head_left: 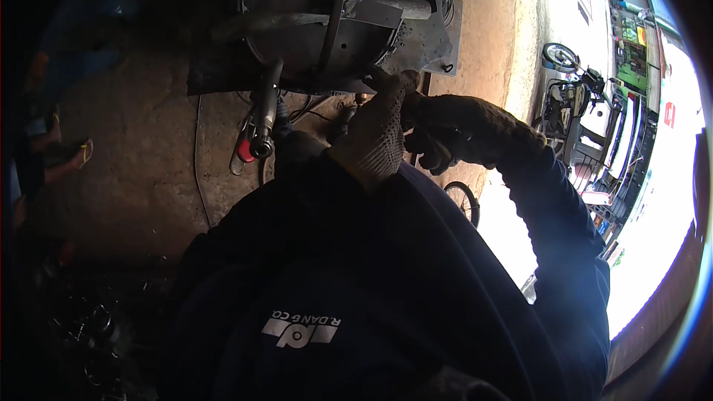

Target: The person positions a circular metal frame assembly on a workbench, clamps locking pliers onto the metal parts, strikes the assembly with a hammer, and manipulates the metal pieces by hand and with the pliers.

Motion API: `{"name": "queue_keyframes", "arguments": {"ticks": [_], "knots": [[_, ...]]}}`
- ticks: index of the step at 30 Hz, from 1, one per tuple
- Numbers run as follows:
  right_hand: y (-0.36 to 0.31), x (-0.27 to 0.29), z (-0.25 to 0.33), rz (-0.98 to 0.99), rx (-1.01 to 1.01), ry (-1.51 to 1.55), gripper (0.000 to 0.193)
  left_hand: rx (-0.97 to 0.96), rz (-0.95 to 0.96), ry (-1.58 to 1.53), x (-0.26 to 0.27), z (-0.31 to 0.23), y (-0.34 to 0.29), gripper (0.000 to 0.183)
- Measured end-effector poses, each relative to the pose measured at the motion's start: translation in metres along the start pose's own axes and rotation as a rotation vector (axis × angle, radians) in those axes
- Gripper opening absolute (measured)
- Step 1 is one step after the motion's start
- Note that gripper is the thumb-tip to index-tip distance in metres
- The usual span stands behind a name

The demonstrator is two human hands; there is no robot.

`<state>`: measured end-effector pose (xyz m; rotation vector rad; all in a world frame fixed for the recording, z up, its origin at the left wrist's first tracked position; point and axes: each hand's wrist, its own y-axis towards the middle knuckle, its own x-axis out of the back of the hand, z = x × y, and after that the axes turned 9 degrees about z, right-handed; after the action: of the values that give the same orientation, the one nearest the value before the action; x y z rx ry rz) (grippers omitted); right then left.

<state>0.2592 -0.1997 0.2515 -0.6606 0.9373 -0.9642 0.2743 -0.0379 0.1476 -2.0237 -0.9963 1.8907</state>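
Observation:
My left hand (373, 125), in a pale knitted glove with grip dots, is raised in front of my body near the table edge. Its fingers look bent and bunched; what they hold is hidden in shadow. Right against it is my right hand (457, 131), in a dark, dirty work glove. Those fingers are curled, and I cannot make out anything in them. Beyond both hands stands a dark metal worktable (286, 41) bearing steel parts. A grey cylindrical metal piece (267, 108) with a round end juts over its near edge, to the left of my hands.
A steel bar (336, 11) crosses the worktable. Below it lie cables (198, 156) and a red object (245, 147) on the brown floor. A person's sandalled foot (80, 156) shows at left. A motorcycle (568, 108) and a wheel (463, 200) are at right.

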Motion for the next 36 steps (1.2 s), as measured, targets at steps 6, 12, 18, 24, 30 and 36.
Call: {"name": "queue_keyframes", "arguments": {"ticks": [6,12,18,24,30,36], "knots": [[0.001,0.004,0.004,0.157,0.144,-0.303,0.038,-0.016,0.001,0.092,-0.003,-0.002,-0.003,0.039],[0.002,-0.006,0.032,-0.035,-0.218,0.076,0.044,0.024,0.138,-0.201,-0.005,-0.009,0.004,0.035],[0.007,-0.012,0.046,-0.065,-0.277,-0.001,0.044,0.002,0.086,-0.223,-0.009,-0.011,0.002,0.023],[0.007,-0.023,0.051,-0.086,-0.301,-0.037,0.043,0.043,0.138,-0.024,0.012,-0.002,0.010,0.040],[0.012,-0.032,0.056,-0.153,-0.378,-0.109,0.043,0.060,0.143,-0.144,0.005,-0.008,0.003,0.039],[0.019,-0.041,0.060,-0.244,-0.456,-0.161,0.042,0.077,0.167,-0.163,0.014,-0.003,0.006,0.038]]}}
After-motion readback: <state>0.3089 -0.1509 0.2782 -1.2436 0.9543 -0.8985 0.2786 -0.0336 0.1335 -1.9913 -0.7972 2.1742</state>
